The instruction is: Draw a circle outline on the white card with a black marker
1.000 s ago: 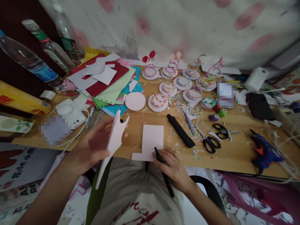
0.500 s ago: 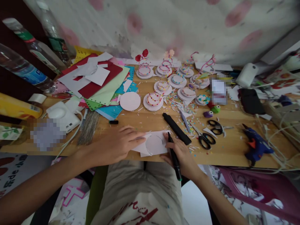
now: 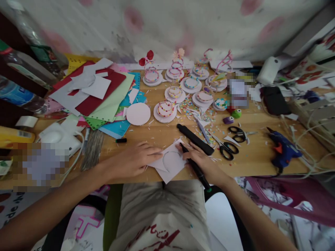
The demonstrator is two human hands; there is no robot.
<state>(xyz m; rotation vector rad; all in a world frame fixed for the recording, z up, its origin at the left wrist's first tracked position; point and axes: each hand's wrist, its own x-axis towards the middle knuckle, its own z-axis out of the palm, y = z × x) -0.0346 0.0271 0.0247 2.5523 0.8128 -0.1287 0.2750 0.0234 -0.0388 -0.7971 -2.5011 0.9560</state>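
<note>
My left hand [image 3: 137, 157] lies with fingers stretched out, pressing the left part of some white paper [image 3: 167, 176] at the table's front edge. A curved dark line is drawn on this paper, tracing most of a circle. Another white piece seems to lie over the sheet under my left fingers; its shape is partly hidden. My right hand [image 3: 206, 161] grips a black marker [image 3: 196, 169] with a green end, its tip close to the line's upper right. A black marker cap [image 3: 121, 140] lies beyond my left hand. Just past my right hand is a long black bar-like object [image 3: 195, 138].
Several white discs with beaded spirals [image 3: 165, 111] stand at the back. Scissors [image 3: 228, 150] and a blue glue gun [image 3: 284, 148] lie to the right, with cables beyond. Coloured sheets [image 3: 115, 94] are piled left, near wire sticks [image 3: 92, 148] and bottles [image 3: 19, 92].
The white sheet has turned so a corner points toward me. More of the drawn circle shows. My right hand, still holding the marker, has shifted slightly up, and the camera view has moved.
</note>
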